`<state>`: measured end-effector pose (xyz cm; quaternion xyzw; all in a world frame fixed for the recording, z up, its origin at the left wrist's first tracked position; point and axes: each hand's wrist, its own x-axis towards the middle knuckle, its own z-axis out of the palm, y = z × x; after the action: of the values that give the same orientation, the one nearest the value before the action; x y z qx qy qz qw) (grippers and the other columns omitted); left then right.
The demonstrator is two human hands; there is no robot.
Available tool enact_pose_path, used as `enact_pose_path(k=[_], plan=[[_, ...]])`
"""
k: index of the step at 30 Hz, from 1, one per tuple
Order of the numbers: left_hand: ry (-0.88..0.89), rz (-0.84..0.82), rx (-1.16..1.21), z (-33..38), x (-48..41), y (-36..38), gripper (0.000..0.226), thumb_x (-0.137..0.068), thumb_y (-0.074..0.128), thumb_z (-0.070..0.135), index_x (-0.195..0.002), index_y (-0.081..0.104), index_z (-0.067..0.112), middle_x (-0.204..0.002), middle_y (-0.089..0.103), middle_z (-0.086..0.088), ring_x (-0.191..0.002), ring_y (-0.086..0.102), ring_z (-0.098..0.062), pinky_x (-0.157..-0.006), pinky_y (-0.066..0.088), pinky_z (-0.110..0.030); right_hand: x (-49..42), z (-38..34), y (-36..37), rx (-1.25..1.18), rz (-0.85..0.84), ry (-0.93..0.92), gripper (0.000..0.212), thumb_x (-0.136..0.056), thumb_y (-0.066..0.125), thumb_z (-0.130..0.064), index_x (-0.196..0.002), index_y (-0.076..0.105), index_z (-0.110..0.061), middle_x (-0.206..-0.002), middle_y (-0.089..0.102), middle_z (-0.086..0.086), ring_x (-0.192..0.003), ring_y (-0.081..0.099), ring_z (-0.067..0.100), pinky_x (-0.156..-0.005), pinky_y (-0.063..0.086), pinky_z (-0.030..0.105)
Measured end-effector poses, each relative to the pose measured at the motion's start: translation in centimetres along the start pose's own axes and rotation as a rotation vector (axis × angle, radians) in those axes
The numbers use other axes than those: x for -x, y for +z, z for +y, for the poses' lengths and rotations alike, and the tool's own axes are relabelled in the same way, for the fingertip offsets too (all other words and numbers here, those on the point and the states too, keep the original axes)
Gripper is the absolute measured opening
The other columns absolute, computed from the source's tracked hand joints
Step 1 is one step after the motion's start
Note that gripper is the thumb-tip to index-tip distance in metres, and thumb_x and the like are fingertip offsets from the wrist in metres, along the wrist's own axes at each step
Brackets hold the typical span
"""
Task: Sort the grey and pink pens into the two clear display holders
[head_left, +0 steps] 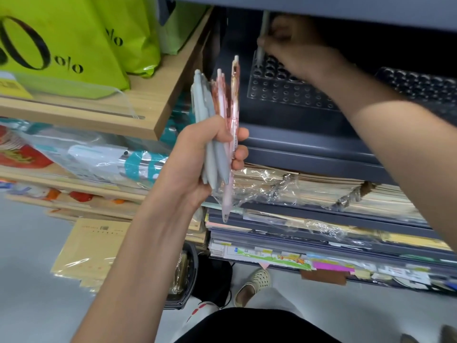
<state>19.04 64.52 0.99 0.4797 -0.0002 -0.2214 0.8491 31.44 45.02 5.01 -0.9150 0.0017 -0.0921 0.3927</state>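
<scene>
Plainly, right hand (291, 45) pinches a pen (262, 33) at the holder (284, 92); left hand (197, 164), grip closed round a crowded bundle (217, 105), may drop one.

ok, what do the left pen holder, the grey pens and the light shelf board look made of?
Left pen holder: clear rigid plastic, probably acrylic; see-through, with glossy glints on the hole rims.
Grey pens: opaque plastic, matte finish, no glare.
Shelf board: pale wood grain, matte; solid wood or laminate, cannot tell.
</scene>
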Motion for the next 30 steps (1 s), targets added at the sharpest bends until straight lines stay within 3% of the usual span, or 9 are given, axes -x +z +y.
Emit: enact_pose_path(k=[3, 5, 7, 8, 11, 15, 23, 27, 30], plan=[[-0.007, 0.016, 0.016, 0.0, 0.0, -0.2, 0.044, -0.066, 0.049, 0.006, -0.110, 0.050, 0.003, -0.075, 0.061, -0.007, -0.055, 0.049, -0.017, -0.045, 0.043, -0.023, 2.5, -0.6, -1.2, 0.118, 0.180, 0.007, 0.041, -0.095, 0.049, -0.050, -0.121, 0.061, -0.022, -0.109, 0.064, -0.011, -0.102, 0.058, 0.004, -0.089, 0.041, 0.015], [-0.005, 0.012, 0.013, -0.1, 0.0, -0.3, 0.047, -0.067, 0.049, 0.007, -0.113, 0.050, 0.003, -0.075, 0.064, -0.007, -0.055, 0.051, -0.017, -0.045, 0.044, -0.023, 4.9, -1.3, -1.2, 0.062, 0.284, -0.017, 0.033, -0.089, 0.051, -0.054, -0.100, 0.069, -0.029, -0.097, 0.070, -0.014, -0.093, 0.062, 0.001, -0.087, 0.044, 0.020], [-0.007, -0.001, -0.012, -0.3, 0.0, -0.1, 0.045, -0.068, 0.050, 0.006, -0.113, 0.050, 0.003, -0.076, 0.067, -0.008, -0.055, 0.053, -0.017, -0.046, 0.045, -0.023, 7.4, -2.2, -0.6, -0.096, 0.184, -0.022, 0.026, -0.086, 0.060, -0.051, -0.076, 0.069, -0.028, -0.071, 0.069, -0.013, -0.064, 0.059, -0.004, -0.075, 0.049, 0.023], [-0.011, -0.008, -0.021, -0.5, 0.0, 0.0, 0.044, -0.068, 0.050, 0.006, -0.112, 0.050, 0.002, -0.076, 0.068, -0.008, -0.054, 0.053, -0.017, -0.045, 0.045, -0.023, 8.4, -2.5, -0.2, -0.140, 0.102, -0.023, 0.028, -0.085, 0.065, -0.050, -0.075, 0.069, -0.024, -0.067, 0.069, -0.011, -0.058, 0.056, -0.004, -0.069, 0.049, 0.023], [-0.021, -0.030, -0.030, -1.0, 0.0, 0.7, 0.041, -0.068, 0.049, 0.004, -0.109, 0.050, 0.002, -0.074, 0.067, -0.010, -0.051, 0.051, -0.018, -0.044, 0.044, -0.024, 10.3, -2.5, 0.5, -0.207, -0.068, 0.028, 0.031, -0.079, 0.073, -0.053, -0.082, 0.074, -0.022, -0.074, 0.072, -0.009, -0.064, 0.059, -0.003, -0.062, 0.046, 0.019], [-0.037, -0.086, -0.042, -1.6, 0.1, 1.6, 0.040, -0.069, 0.048, 0.003, -0.108, 0.051, 0.002, -0.073, 0.064, -0.009, -0.051, 0.050, -0.017, -0.045, 0.043, -0.023, 11.0, -1.5, -0.1, -0.329, -0.055, 0.112, 0.021, -0.079, 0.076, -0.042, -0.081, 0.074, -0.020, -0.062, 0.066, -0.013, -0.056, 0.053, -0.001, -0.050, 0.039, 0.015], [-0.132, -0.106, -0.044, -2.8, 0.0, 4.3, 0.028, -0.067, 0.048, 0.003, -0.094, 0.053, 0.005, -0.073, 0.065, -0.007, -0.049, 0.046, -0.016, -0.043, 0.042, -0.021, 11.5, 0.6, -3.9, -0.731, 0.347, 0.121, 0.018, -0.096, 0.058, -0.013, -0.078, 0.063, -0.010, -0.062, 0.066, 0.007, -0.045, 0.053, 0.017, -0.043, 0.041, 0.025], [-0.083, -0.075, -0.014, -3.0, -0.2, 5.8, 0.016, -0.067, 0.048, 0.002, -0.070, 0.062, 0.009, -0.073, 0.058, -0.008, -0.050, 0.046, -0.016, -0.044, 0.041, -0.022, 11.6, 2.6, -7.3, -0.807, 0.486, 0.074, 0.024, -0.100, 0.040, -0.002, -0.085, 0.059, -0.003, -0.067, 0.070, 0.008, -0.051, 0.062, 0.019, -0.052, 0.051, 0.029], [-0.039, -0.039, -0.006, -3.1, -0.7, 7.0, 0.023, -0.066, 0.048, 0.003, -0.059, 0.068, 0.011, -0.074, 0.056, -0.008, -0.051, 0.047, -0.016, -0.045, 0.042, -0.023, 12.1, 4.5, -9.5, -0.839, 0.582, 0.001, 0.025, -0.097, 0.043, 0.006, -0.080, 0.058, -0.004, -0.071, 0.069, 0.006, -0.059, 0.066, 0.020, -0.062, 0.055, 0.031]])
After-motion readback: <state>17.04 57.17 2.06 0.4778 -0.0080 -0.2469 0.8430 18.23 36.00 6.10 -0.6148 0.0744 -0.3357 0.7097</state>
